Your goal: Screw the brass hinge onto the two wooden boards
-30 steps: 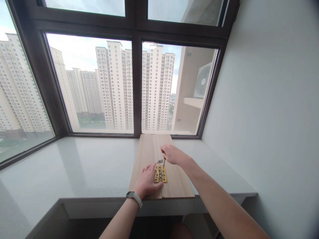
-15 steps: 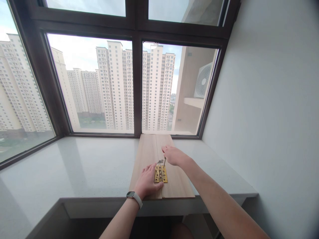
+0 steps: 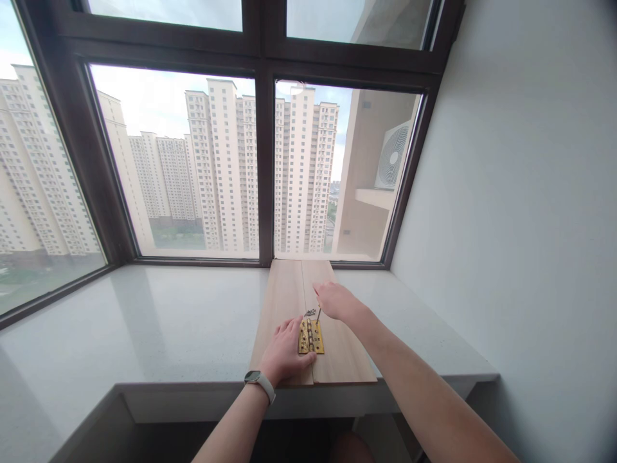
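A brass-coloured hinge (image 3: pixel 317 338) lies unfolded across the seam between two pale wooden boards (image 3: pixel 342 360). My left hand (image 3: pixel 288 352) holds it against the wood, thumb at its near edge and fingers along its left side, covering part of the left leaf. In my right hand (image 3: pixel 335 299), fingers closed, is a screwdriver (image 3: pixel 319 314) held upright. Only its thin shaft shows well; the handle is mostly hidden. Its tip meets the far right corner of the hinge, and any screw under it is too small to make out. Just beyond the hinge sit several small dark screws (image 3: pixel 310 313).
The boards rest on a white stone sill (image 3: pixel 193 321), with their near ends at its front edge. Behind them stands a dark-framed window (image 3: pixel 266 167). A white wall (image 3: pixel 506 193) rises on the right.
My right hand has turned very slightly around the screwdriver, which stays at the same corner of the hinge. My left hand and the hinge have not moved.
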`<state>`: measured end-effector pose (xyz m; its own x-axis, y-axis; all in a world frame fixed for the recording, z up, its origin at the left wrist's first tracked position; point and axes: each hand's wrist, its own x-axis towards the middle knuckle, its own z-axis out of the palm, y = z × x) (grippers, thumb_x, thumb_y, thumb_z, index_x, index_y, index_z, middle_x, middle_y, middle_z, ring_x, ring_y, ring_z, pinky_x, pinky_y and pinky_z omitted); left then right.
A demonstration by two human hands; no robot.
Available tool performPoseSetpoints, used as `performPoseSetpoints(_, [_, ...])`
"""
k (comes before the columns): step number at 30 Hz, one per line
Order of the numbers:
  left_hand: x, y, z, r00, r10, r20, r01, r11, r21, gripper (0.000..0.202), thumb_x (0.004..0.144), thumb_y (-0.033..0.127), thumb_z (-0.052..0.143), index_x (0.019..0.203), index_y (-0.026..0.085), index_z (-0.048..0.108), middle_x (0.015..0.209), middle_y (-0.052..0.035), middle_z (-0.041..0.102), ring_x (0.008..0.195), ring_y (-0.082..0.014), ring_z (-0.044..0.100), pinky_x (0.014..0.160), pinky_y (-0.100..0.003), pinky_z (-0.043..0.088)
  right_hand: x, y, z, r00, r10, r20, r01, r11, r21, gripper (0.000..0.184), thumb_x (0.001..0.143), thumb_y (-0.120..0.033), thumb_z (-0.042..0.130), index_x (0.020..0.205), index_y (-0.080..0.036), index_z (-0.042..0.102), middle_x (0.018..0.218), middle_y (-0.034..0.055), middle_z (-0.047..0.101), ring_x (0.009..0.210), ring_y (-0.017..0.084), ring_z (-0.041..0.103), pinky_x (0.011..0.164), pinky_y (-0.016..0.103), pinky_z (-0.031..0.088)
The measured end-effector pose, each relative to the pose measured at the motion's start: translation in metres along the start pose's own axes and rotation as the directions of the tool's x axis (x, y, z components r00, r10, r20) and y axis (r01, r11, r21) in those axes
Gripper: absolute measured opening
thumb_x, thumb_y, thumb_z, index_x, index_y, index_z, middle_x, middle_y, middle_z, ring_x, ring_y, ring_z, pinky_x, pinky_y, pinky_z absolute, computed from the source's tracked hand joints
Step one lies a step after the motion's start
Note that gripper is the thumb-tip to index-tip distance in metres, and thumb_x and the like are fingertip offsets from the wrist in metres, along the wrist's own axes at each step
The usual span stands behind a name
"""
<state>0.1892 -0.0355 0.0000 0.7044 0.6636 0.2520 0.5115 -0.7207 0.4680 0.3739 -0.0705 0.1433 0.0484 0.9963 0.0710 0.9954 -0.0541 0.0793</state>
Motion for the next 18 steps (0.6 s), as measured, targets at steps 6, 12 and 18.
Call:
performPoseSetpoints(6, [0.0003,-0.0005,0.0005,1.0,0.0,-0.004,0.0,1.0,-0.003,0.093,0.076,0.058,0.06,0.156,0.02,0.031,0.154,-0.0088,0.045,0.144,-0.0315,0.033,0.119,-0.04,0.022,-0.001,0.0038,-0.0023,0.997,-0.052,0.053,0.049,0.997,0.066,0.021,0.092,-0.022,0.058,0.112,-0.02,0.057,0.119,0.0123,0.063,0.092,0.021,0.065,0.067,0.029,0.04])
performPoseSetpoints(12, [-0.0001,-0.0009,0.0,1.0,-0.007,-0.004,0.007,1.0,-0.011,0.094,0.075,0.059,0.06,0.156,0.02,0.032,0.154,-0.0091,0.045,0.144,-0.0317,0.033,0.119,-0.04,0.022,-0.0006,0.0075,-0.0018,0.998,-0.06,-0.014,0.06,0.997,0.056,0.008,0.09,-0.02,0.059,0.098,-0.02,0.061,0.105,0.0088,0.069,0.094,0.021,0.064,0.07,0.028,0.039])
performPoseSetpoints(18, [0.0002,-0.0001,-0.0001,1.0,-0.011,0.003,0.011,1.0,-0.012,0.094,0.075,0.058,0.06,0.156,0.02,0.031,0.154,-0.0093,0.045,0.144,-0.032,0.033,0.119,-0.04,0.021,-0.0002,0.0024,-0.0045,0.997,-0.07,-0.032,0.07,0.998,-0.005,0.008,0.089,-0.02,0.059,0.096,-0.02,0.063,0.104,0.0095,0.07,0.09,0.021,0.065,0.068,0.028,0.04])
